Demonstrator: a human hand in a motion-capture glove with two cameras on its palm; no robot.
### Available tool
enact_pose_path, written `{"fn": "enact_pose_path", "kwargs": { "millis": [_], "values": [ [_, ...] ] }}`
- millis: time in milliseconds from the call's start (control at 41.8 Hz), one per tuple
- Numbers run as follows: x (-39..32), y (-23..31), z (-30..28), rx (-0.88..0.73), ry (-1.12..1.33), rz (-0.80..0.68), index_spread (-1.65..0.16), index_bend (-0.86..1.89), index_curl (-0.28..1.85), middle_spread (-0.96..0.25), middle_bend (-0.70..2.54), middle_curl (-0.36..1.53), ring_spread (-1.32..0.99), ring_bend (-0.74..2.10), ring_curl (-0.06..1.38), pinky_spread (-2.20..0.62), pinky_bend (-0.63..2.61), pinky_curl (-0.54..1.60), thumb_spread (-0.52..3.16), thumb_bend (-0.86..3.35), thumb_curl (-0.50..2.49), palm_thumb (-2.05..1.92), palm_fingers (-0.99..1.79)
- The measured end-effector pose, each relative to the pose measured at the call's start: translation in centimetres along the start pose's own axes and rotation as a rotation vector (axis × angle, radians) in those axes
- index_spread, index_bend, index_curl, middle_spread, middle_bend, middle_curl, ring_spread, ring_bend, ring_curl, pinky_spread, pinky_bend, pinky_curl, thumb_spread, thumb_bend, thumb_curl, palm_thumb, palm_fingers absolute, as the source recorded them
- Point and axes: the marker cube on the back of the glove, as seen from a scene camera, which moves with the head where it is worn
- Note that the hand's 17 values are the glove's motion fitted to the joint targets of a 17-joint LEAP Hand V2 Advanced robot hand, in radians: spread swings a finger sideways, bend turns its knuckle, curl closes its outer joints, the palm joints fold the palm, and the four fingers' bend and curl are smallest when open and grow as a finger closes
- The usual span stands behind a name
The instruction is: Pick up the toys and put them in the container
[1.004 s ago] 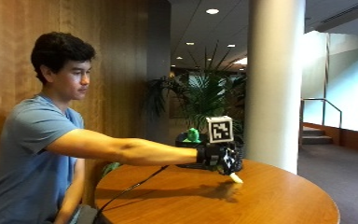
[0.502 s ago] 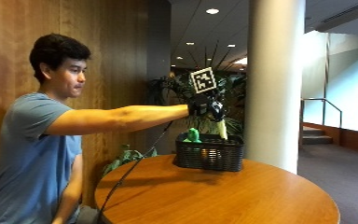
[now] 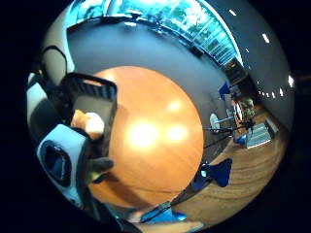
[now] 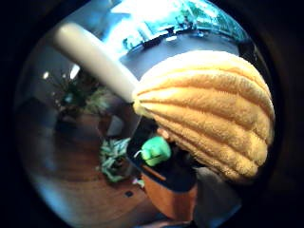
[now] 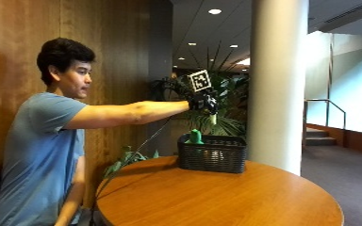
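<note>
A ribbed yellow plush toy (image 4: 209,114) is held clasped in the gloved right grip (image 5: 203,101), raised above the black basket (image 5: 212,154); a green toy (image 5: 195,136) is seen inside the basket, set on the round wooden surface (image 5: 231,197).

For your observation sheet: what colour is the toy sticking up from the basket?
Green toy; clearest in the outside view.

Round wooden table (image 5: 231,197); white column (image 5: 278,84) right behind it; potted plants (image 5: 228,101) far behind; wood-panelled wall (image 5: 18,70) left.
</note>
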Motion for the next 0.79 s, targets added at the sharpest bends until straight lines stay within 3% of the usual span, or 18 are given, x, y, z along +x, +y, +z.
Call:
{"fn": "enact_pose_path", "kwargs": {
  "millis": [120,191,287,335,454,478,526,669,789],
  "values": [
    [-1.1,0.2,0.9,-0.011,-0.17,0.054,-0.33,0.15,0.35,-0.41,0.7,0.69,-0.37,1.23,0.53,-0.42,1.09,0.45,0.95,-0.02,0.73,0.6,1.11],
    [-3.6,0.3,1.7,-0.032,-0.234,0.011,-0.33,0.15,0.35,-0.42,0.69,0.7,-0.37,1.23,0.53,-0.42,1.09,0.45,0.96,-0.02,0.73,0.58,1.1],
    [-5.8,-0.7,3.6,-0.103,-0.204,0.159,-0.33,0.13,0.34,-0.41,0.66,0.7,-0.36,1.25,0.52,-0.42,1.08,0.44,1.04,-0.04,0.69,0.49,1.09],
    [-5.4,-0.5,4.0,-0.145,-0.191,0.155,-0.32,0.13,0.33,-0.39,0.63,0.69,-0.34,1.22,0.5,-0.42,1.06,0.43,1.1,-0.07,0.65,0.38,1.04],
    [-0.4,1.9,4.7,-0.238,-0.071,0.012,-0.3,0.1,0.37,-0.2,0.32,0.63,-0.2,0.99,0.49,-0.28,1.24,0.52,1.07,-0.16,0.5,-0.08,0.25],
    [0.0,2.1,4.7,-0.242,-0.048,0.008,-0.3,0.14,0.38,-0.19,0.34,0.63,-0.18,1.02,0.51,-0.27,1.24,0.51,1.07,-0.14,0.48,-0.08,0.31],
    [0.5,2.3,4.6,-0.242,-0.039,0.006,-0.29,0.09,0.34,-0.12,0.28,0.6,-0.14,0.87,0.44,-0.2,1.31,0.5,1.05,-0.14,0.45,-0.14,0.1],
    [0.6,1.7,3.1,-0.234,-0.072,0.106,-0.28,0.15,0.32,-0.02,0.2,0.55,-0.04,0.62,0.32,-0.07,1.41,0.49,1.03,-0.12,0.37,-0.16,-0.12],
    [-1.3,1.5,2.9,-0.254,0.13,0.08,-0.28,0.14,0.31,0.03,0.16,0.51,0.01,0.48,0.26,0.0,1.43,0.46,1.03,-0.11,0.32,-0.15,-0.18]
  ]
}}
